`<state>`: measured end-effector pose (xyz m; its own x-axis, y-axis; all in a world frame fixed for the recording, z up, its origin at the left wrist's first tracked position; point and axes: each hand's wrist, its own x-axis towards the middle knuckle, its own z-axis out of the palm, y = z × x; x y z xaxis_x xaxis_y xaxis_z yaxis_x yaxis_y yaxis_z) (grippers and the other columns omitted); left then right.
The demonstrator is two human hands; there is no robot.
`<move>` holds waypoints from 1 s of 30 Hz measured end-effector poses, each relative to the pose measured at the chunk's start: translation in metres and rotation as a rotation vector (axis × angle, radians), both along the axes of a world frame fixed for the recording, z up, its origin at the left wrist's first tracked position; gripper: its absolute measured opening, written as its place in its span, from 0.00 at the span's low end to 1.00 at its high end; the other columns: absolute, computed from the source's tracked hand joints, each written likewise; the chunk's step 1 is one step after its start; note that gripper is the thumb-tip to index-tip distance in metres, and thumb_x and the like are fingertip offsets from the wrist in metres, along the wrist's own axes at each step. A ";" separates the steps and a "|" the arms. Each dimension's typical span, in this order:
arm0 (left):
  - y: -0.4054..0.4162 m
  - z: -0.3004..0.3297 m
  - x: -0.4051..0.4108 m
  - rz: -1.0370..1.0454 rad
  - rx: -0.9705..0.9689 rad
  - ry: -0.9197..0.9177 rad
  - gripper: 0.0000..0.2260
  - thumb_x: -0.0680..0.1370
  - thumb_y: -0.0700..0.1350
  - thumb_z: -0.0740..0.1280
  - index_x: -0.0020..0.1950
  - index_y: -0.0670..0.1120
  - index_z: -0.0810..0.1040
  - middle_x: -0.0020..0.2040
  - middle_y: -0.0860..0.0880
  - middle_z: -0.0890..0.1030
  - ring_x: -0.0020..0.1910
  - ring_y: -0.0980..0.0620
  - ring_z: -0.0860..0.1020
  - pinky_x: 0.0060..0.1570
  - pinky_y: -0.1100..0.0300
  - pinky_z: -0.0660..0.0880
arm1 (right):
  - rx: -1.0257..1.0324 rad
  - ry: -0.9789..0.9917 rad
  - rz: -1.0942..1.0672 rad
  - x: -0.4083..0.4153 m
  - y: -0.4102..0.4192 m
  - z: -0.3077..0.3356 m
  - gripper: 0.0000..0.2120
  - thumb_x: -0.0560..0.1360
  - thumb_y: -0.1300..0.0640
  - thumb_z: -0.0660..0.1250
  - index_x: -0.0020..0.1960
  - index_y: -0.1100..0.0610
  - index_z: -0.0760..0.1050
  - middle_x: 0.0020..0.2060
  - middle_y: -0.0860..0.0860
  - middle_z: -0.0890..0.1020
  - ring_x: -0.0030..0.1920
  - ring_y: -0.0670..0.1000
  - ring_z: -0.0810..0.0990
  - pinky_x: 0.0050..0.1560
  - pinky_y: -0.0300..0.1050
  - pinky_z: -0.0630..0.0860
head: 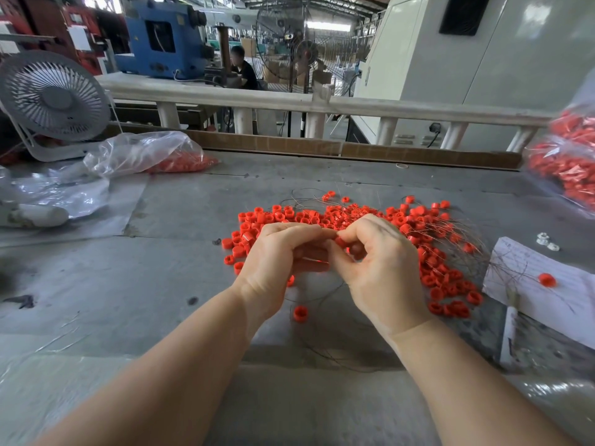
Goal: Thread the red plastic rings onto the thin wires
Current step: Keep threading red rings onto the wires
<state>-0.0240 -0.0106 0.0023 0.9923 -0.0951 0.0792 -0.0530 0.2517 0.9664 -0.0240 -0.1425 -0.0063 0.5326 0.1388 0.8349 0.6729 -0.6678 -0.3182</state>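
Note:
A heap of small red plastic rings lies spread across the grey table, with thin wires tangled over its right side. Both hands meet above the heap's near edge. My right hand pinches one red ring between thumb and fingertips. My left hand is curled beside it, fingertips touching the same spot; it seems to pinch a thin wire, with red showing under its fingers. A wire trails down from the hands and loops over the table. A single ring lies below the hands.
Clear bags of red rings lie at the back left and far right. A white desk fan stands at the left. White paper with one ring lies at the right. A person sits beyond the railing.

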 end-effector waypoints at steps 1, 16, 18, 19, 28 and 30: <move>0.000 0.000 0.000 -0.001 -0.003 0.000 0.13 0.74 0.37 0.62 0.36 0.43 0.85 0.36 0.43 0.82 0.35 0.49 0.81 0.36 0.61 0.79 | -0.001 -0.009 -0.001 0.000 0.000 0.000 0.06 0.67 0.64 0.69 0.32 0.65 0.74 0.29 0.54 0.76 0.31 0.53 0.72 0.30 0.47 0.72; 0.001 -0.004 0.002 -0.032 0.005 0.032 0.18 0.63 0.50 0.71 0.45 0.38 0.80 0.43 0.39 0.80 0.44 0.44 0.80 0.46 0.53 0.79 | 0.112 0.088 0.054 0.000 -0.002 -0.003 0.16 0.67 0.64 0.75 0.52 0.59 0.77 0.36 0.50 0.81 0.36 0.47 0.76 0.42 0.41 0.76; 0.001 -0.004 0.001 -0.036 -0.005 0.047 0.17 0.62 0.51 0.72 0.43 0.40 0.79 0.45 0.37 0.79 0.45 0.42 0.79 0.50 0.50 0.78 | 0.092 0.076 0.046 -0.001 -0.001 -0.003 0.19 0.66 0.65 0.75 0.55 0.59 0.76 0.36 0.49 0.81 0.37 0.44 0.75 0.42 0.38 0.75; 0.000 -0.004 0.001 -0.038 -0.004 0.055 0.15 0.63 0.50 0.72 0.42 0.41 0.78 0.45 0.38 0.79 0.45 0.42 0.78 0.50 0.50 0.77 | 0.080 0.063 0.039 -0.001 -0.001 -0.003 0.21 0.65 0.66 0.75 0.56 0.59 0.75 0.37 0.49 0.81 0.37 0.42 0.74 0.43 0.38 0.74; -0.001 -0.006 0.003 -0.034 -0.067 0.019 0.15 0.64 0.41 0.70 0.49 0.36 0.80 0.45 0.37 0.80 0.45 0.44 0.77 0.55 0.51 0.75 | 0.075 0.027 0.079 -0.003 0.000 -0.001 0.22 0.66 0.71 0.72 0.58 0.59 0.75 0.45 0.49 0.81 0.45 0.49 0.79 0.49 0.43 0.75; -0.001 -0.008 0.006 0.001 -0.099 -0.008 0.12 0.63 0.40 0.70 0.46 0.40 0.81 0.40 0.43 0.83 0.39 0.50 0.80 0.45 0.60 0.78 | 0.127 0.037 0.061 -0.001 0.000 -0.001 0.21 0.65 0.72 0.71 0.56 0.60 0.76 0.45 0.49 0.79 0.46 0.49 0.78 0.50 0.42 0.75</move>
